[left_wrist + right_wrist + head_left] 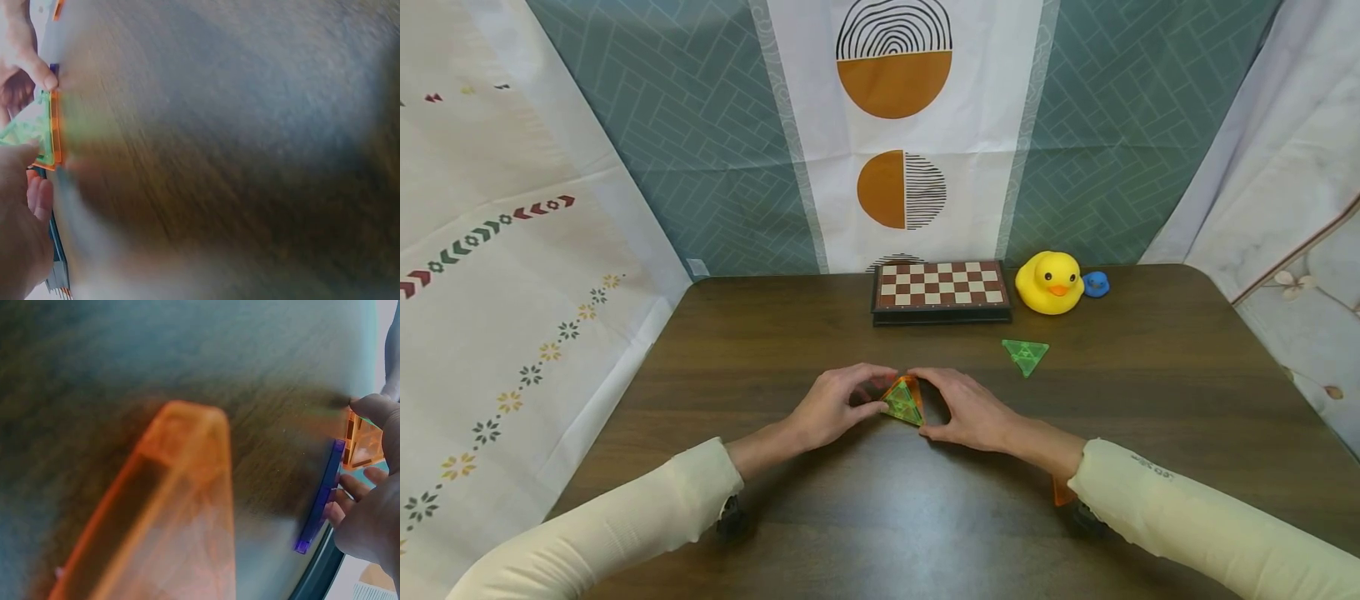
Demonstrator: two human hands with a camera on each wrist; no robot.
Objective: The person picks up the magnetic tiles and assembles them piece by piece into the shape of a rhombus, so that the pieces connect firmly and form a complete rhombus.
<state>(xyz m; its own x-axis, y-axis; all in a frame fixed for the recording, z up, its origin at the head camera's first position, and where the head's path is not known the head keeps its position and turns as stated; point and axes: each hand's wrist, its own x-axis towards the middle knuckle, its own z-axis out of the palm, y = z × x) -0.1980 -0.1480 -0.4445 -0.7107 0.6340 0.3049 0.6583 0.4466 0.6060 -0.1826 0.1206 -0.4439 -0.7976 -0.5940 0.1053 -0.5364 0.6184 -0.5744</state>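
Between the two hands, a green triangular tile leans against orange tiles. My left hand pinches their left side, thumb on the green tile's corner. On the other side my right hand grips the orange and green shape, with its thumb at the near corner and fingers at the top. A purple tile shows beside the right fingers in the right wrist view; the hand hides it in the head view.
Another green triangle lies behind the right hand. An orange tile is partly under the right sleeve. At the back edge stand a chessboard box, a yellow duck and a small blue duck.
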